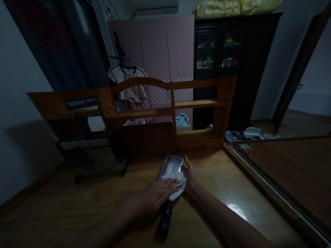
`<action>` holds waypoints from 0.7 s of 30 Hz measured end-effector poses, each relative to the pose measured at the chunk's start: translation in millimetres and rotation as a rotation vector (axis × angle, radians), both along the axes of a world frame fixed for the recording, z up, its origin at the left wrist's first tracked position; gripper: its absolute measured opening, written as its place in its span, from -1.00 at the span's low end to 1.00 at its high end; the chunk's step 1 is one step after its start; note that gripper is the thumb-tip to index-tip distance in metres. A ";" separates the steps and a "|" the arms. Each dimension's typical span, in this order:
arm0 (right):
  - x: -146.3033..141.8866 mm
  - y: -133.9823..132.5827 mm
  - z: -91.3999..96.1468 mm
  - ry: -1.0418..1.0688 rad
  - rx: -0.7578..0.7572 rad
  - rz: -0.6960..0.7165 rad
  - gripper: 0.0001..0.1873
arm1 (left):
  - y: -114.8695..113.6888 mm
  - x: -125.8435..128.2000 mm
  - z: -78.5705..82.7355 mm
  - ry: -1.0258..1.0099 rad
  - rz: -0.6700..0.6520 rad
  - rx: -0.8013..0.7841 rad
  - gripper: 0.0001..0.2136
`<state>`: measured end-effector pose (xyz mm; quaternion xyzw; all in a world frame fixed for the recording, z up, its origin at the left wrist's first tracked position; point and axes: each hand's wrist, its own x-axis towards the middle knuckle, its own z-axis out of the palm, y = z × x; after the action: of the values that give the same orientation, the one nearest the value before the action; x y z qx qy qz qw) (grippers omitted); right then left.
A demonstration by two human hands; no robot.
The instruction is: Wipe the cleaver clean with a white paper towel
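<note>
The left hand, flat and open, presses cloth onto the knife, handle toward seven o'clock; the right hand, grip unclear, seemingly steadies it.

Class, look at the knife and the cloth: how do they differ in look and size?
The knife is longer than the cloth. The knife has a grey blade and black handle; the cloth is white. The knife is straight, the cloth crumpled. The left hand partly covers both.
</note>
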<state>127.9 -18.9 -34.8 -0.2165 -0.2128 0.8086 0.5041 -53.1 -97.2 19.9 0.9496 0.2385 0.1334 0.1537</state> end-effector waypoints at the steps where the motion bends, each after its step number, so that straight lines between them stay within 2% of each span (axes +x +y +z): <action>1: 0.0 0.3 0.1 0.001 -0.009 -0.002 -0.47 | 0.6 -0.7 -0.5 -0.010 -0.004 -0.006 -0.57; 9: -5.8 2.4 4.2 0.077 -0.037 -0.013 -0.52 | 2.1 -24.0 -10.3 -0.044 0.014 0.016 -0.57; 14: -10.7 -2.5 4.6 0.231 -0.006 -0.036 -0.56 | 4.2 -42.9 -13.7 0.064 0.034 0.098 -0.56; 17: -11.4 -4.5 6.9 0.277 -0.008 -0.029 -0.58 | 5.5 -55.6 -15.5 0.125 0.064 0.141 -0.54; 21: -10.6 -5.1 9.6 0.253 -0.013 -0.024 -0.59 | 9.8 -70.8 -21.9 0.097 0.141 0.189 -0.52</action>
<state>117.2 -24.0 -25.2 -0.1184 -0.1395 0.8246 0.5353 -123.9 -87.4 -2.0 0.9460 0.2983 0.1195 0.0421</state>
